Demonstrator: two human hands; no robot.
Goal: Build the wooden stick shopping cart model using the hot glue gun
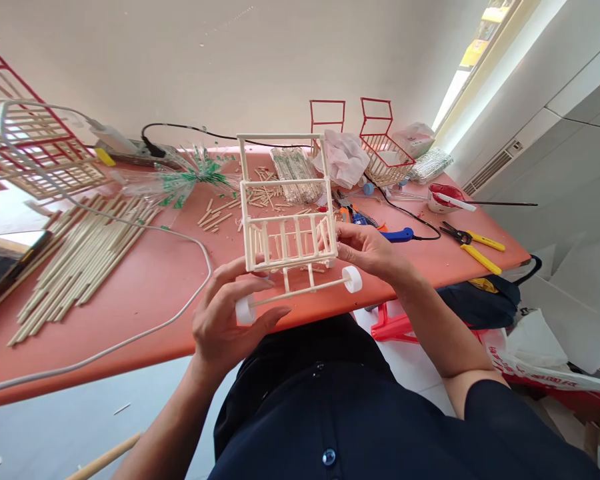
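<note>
A miniature cart built of pale wooden sticks is held up over the table's front edge. It has a slatted basket, a tall frame with two crossbars, and an axle with a white wheel at each end. Around the left wheel, my left hand curls its fingers and thumb. My right hand grips the basket's right side, just above the right wheel; its fingertips are partly hidden behind the sticks.
Loose wooden sticks lie on the table's left. Behind the cart stand red-trimmed carts and a crumpled white bag. On the right are yellow-handled pliers, a red paint cup and a blue-handled tool. A white cable crosses the left side.
</note>
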